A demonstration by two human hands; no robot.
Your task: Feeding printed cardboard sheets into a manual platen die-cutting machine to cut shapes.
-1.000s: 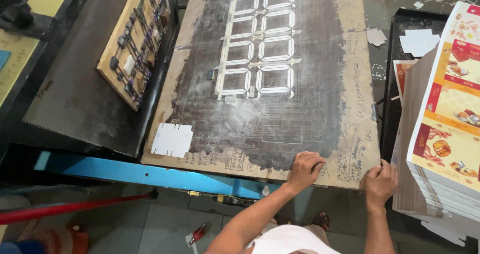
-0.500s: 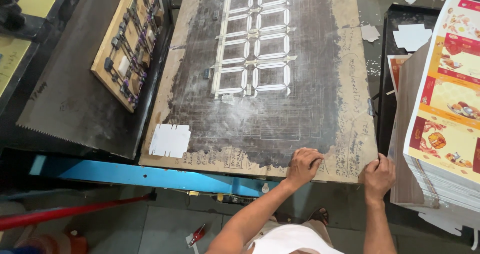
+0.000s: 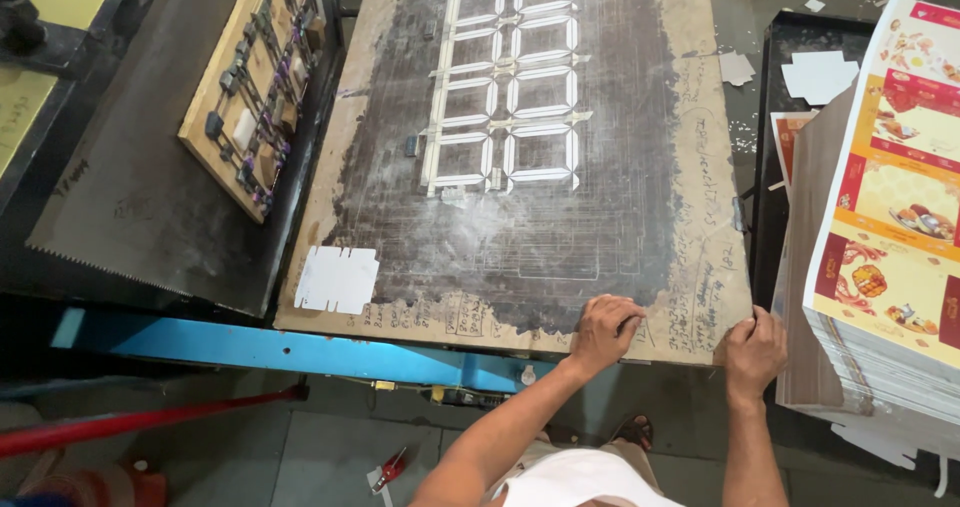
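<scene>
The left hand [image 3: 605, 329] rests with curled fingers on the near edge of the die-cutting board [image 3: 520, 217]; the right hand [image 3: 755, 352] pinches its corner, probably to steady it.

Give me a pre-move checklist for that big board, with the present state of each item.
1. Left hand on the near edge of the board: ok, fingers curled on it.
2. Right hand at the board's near right corner: ok, in contact.
3. Loose white card on the board's near left corner: not ok, could slide.
4. Printed sheet stack close beside the right hand: not ok, little room.
5. Grip under the board's edge: cannot tell.
</scene>
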